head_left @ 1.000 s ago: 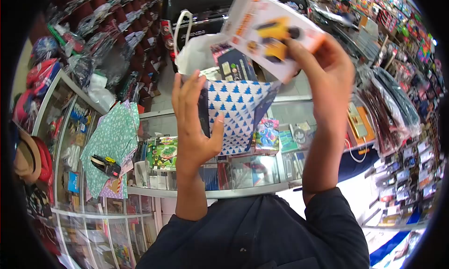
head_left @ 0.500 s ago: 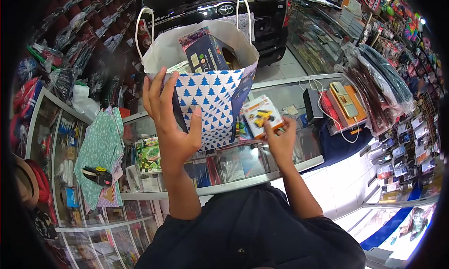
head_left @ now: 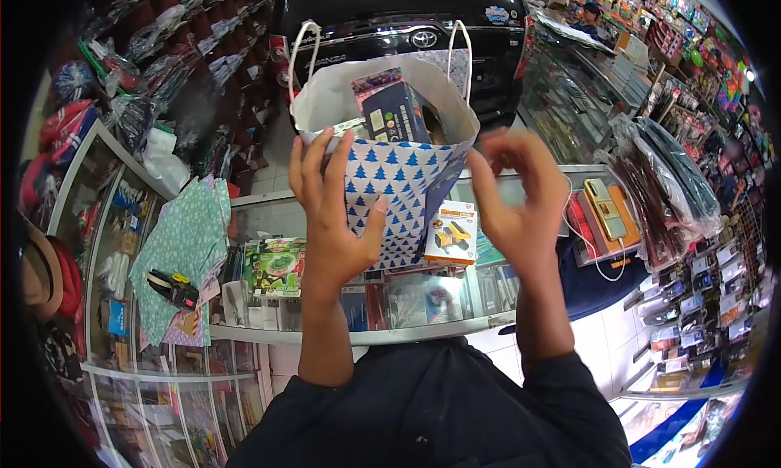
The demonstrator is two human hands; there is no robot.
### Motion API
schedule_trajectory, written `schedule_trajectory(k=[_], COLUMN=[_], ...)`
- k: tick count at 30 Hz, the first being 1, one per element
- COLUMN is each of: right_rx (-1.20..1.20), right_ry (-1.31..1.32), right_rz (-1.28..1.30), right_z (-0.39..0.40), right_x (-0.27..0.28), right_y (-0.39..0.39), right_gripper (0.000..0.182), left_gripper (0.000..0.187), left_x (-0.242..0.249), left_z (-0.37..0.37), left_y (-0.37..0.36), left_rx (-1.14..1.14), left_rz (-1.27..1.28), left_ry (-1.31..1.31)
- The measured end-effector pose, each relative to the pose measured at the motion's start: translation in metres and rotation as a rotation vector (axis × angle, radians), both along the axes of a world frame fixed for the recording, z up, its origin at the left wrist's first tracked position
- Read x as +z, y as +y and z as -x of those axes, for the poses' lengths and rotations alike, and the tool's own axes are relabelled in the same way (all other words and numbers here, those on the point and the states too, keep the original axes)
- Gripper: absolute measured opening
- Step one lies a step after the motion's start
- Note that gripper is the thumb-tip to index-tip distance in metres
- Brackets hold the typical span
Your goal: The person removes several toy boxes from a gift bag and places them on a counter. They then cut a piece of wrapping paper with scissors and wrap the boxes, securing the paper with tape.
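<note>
A white paper bag with blue trees (head_left: 390,175) stands upright on the glass counter (head_left: 390,335), with a dark box (head_left: 394,116) poking out of its mouth. My left hand (head_left: 338,216) rests against the bag's front left, fingertips over the rim, holding the bag's edge. Near the bag's right rim, my right hand (head_left: 521,191) is raised with fingers curved and apart, slightly blurred, nothing in it. Below it, a small white and orange box with a yellow toy picture (head_left: 452,234) stands against the bag's lower right.
Left of the bag lies a green toy box (head_left: 275,266). Green patterned paper (head_left: 183,248) with a black and yellow tool (head_left: 172,287) lies further left. A gold phone (head_left: 604,203) and wrapped clothes (head_left: 671,175) are on the right. Behind stands a black car (head_left: 399,20).
My right hand has let go of the small white and orange box and risen to the bag's right rim. The box now stands beside the bag. The view has shifted a little.
</note>
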State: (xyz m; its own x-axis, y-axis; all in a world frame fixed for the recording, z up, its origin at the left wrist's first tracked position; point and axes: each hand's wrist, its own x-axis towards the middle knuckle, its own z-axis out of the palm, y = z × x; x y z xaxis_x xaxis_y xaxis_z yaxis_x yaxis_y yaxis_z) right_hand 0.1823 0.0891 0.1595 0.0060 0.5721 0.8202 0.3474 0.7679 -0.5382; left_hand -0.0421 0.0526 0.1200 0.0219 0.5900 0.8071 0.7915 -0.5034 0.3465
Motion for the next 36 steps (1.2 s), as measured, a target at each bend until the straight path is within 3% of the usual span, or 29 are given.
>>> schedule_trajectory(k=[1, 3, 4, 6, 9, 10, 15, 17, 18, 19, 24, 25, 31, 33, 34, 35, 36], right_rx=[0.07, -0.088, -0.082, -0.427, -0.323, -0.221, -0.193, -0.122, -0.091, -0.147, 0.306, 0.413, 0.202, -0.083, -0.171, -0.147, -0.185], right_ry=[-0.056, -0.187, -0.187, -0.717, -0.91, -0.952, -0.917, -0.669, -0.606, -0.459, 0.001, 0.045, 0.083, -0.157, -0.178, -0.163, -0.305], right_rz=[0.005, 0.191, 0.184, 0.419, 0.246, 0.403, 0.472, 0.43, 0.423, 0.258, 0.374, 0.294, 0.058, 0.082, 0.238, 0.429, 0.356], right_z=[0.011, 0.041, 0.057, 0.083, 0.09, 0.093, 0.084, 0.072, 0.066, 0.064, 0.017, 0.004, -0.071, -0.093, -0.094, -0.095, -0.099], right_x=[0.018, 0.039, 0.05, 0.069, 0.058, 0.065, 0.094, 0.104, 0.107, 0.101, 0.132, 0.129, 0.058, 0.017, 0.002, -0.015, -0.035], right_y=[0.013, 0.04, 0.049, 0.061, 0.086, 0.092, 0.078, 0.072, 0.079, 0.088, 0.05, 0.045, -0.036, -0.045, -0.051, -0.048, -0.039], right_gripper=[0.025, 0.044, 0.044, 0.064, 0.076, 0.067, 0.059, 0.059, 0.07, 0.072, 0.064, 0.064, 0.082, 0.09, 0.089, 0.085, 0.084], left_gripper=[0.078, 0.079, 0.08, 0.08, 0.079, 0.078, 0.072, 0.071, 0.072, 0.073, 0.076, 0.076, 0.08, 0.08, 0.08, 0.08, 0.08], left_x=[0.0, 0.0, -0.001, -0.003, -0.001, -0.001, -0.002, -0.004, -0.004, -0.004, -0.004, -0.004, -0.003, -0.004, -0.005, -0.004, -0.004], left_z=[-0.001, -0.002, -0.002, -0.002, -0.002, -0.002, 0.0, 0.002, 0.003, 0.003, 0.003, 0.003, 0.003, 0.006, 0.006, 0.006, 0.005], left_y=[0.0, 0.0, 0.001, 0.001, -0.002, -0.002, -0.005, -0.005, -0.005, -0.004, -0.003, -0.004, -0.008, -0.006, -0.006, -0.005, -0.005], left_rx=[0.008, -0.002, 0.002, 0.015, 0.043, 0.039, 0.045, 0.041, 0.043, 0.042, 0.017, 0.011, -0.002, 0.028, 0.03, 0.023, 0.026], left_rz=[-0.005, -0.002, -0.006, -0.005, 0.017, 0.031, 0.06, 0.066, 0.056, 0.047, 0.024, 0.016, 0.02, -0.01, -0.008, -0.005, -0.006], left_ry=[0.002, -0.001, 0.007, 0.02, 0.045, 0.053, 0.062, 0.053, 0.058, 0.064, 0.013, 0.001, -0.013, 0.007, 0.002, 0.0, -0.006])
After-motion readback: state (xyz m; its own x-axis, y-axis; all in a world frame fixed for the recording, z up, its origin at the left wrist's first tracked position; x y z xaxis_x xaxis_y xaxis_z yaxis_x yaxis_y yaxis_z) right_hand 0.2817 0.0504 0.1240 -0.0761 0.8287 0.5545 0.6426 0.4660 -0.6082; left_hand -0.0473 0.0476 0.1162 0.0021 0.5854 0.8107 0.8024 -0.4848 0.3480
